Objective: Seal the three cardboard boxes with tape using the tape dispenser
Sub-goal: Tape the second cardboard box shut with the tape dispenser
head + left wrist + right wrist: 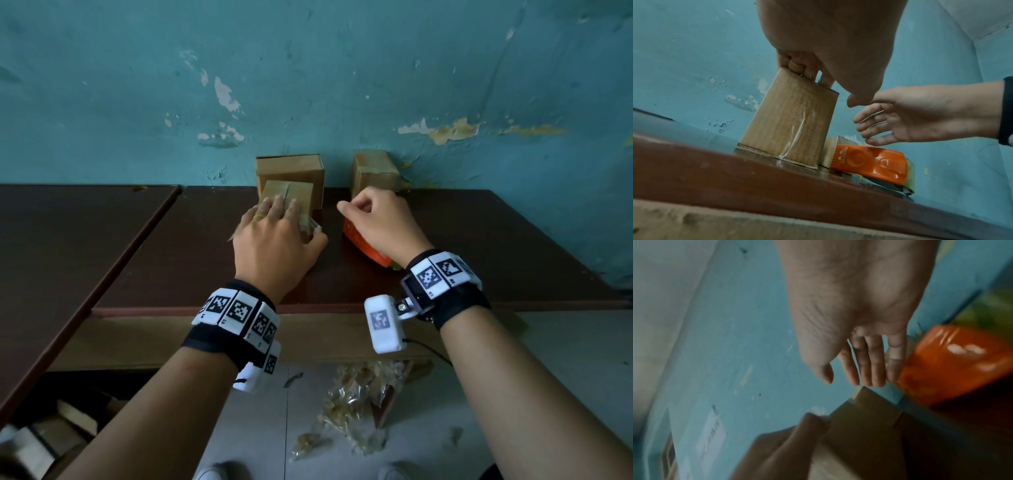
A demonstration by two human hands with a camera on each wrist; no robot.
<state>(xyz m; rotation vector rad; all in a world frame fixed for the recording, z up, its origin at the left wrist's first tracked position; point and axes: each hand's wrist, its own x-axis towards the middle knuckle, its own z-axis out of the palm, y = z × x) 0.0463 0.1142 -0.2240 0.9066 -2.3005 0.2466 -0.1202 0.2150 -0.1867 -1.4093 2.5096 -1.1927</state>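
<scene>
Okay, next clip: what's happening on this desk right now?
A person is taping small cardboard boxes. Their left hand grips the top of a near box that stands on the brown table. The right hand, open and empty, hovers above the orange tape dispenser. Two other boxes stand by the wall.

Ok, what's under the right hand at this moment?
The orange tape dispenser lies on the brown table beneath the right hand, which hovers open and apart from it. In the head view the hand covers most of the dispenser.
</scene>
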